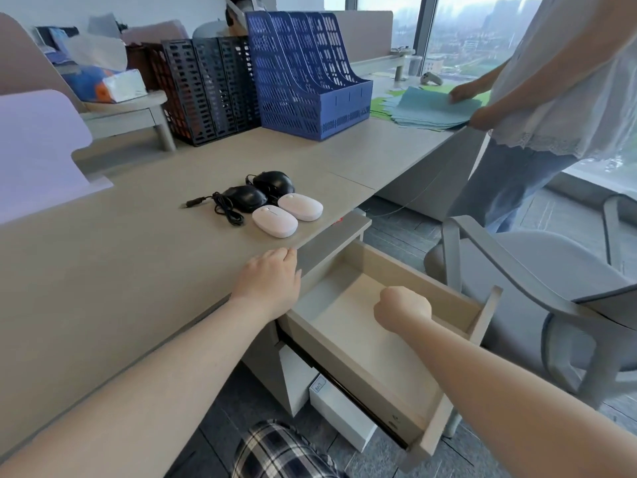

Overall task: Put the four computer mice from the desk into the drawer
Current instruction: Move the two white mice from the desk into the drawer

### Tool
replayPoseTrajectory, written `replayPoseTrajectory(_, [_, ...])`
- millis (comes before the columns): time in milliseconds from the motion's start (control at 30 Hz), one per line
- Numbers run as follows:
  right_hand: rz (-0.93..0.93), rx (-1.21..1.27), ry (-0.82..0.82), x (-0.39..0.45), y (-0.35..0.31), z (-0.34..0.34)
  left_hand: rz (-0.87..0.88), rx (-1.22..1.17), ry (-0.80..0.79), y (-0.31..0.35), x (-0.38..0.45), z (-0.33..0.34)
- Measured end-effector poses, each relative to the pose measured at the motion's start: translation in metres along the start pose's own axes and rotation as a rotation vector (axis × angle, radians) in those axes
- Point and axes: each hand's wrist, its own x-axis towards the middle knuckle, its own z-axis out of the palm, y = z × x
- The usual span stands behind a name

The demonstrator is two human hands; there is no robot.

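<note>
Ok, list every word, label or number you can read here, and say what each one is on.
None can be read for certain.
White box under the open drawer: a small label with a few dark characters, too small and blurred to read.
Tissue pack on the shelf: coloured print, no legible words.
The mice and file racks show no text.

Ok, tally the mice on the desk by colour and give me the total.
White mice: 2, the near one and the far one
Black mice: 2, the near one and the far one, both corded
Total: 4, all on the desk, none in the drawer
</note>
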Motion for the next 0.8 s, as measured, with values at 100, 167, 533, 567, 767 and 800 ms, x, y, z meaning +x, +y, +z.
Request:
replayPoseTrajectory(100, [-0.043,0.049,0.086,0.011,-0.021,-0.011,-0.026,-0.014,0.067,-0.004,0.005,-0.006])
replayPoseTrajectory(167, [-0.072,0.116,0.163,0.017,-0.035,-0.021,-0.053,-0.036,0.126,-0.009,0.010,-0.008])
replayPoseTrajectory(533, [-0.284,0.331,0.474,0.068,-0.101,-0.077,-0.306,-0.426,0.213,-0.040,0.057,0.006])
replayPoseTrajectory(567, [-0.292,0.347,0.437,0.074,-0.105,-0.079,-0.318,-0.451,0.206,-0.042,0.062,0.008])
replayPoseTrajectory(767, [-0.379,0.432,0.315,0.102,-0.126,-0.085,-0.343,-0.512,0.124,-0.050,0.087,0.007])
replayPoseTrajectory(800, [-0.384,0.438,0.303,0.105,-0.129,-0.084,-0.349,-0.524,0.112,-0.050,0.091,0.007])
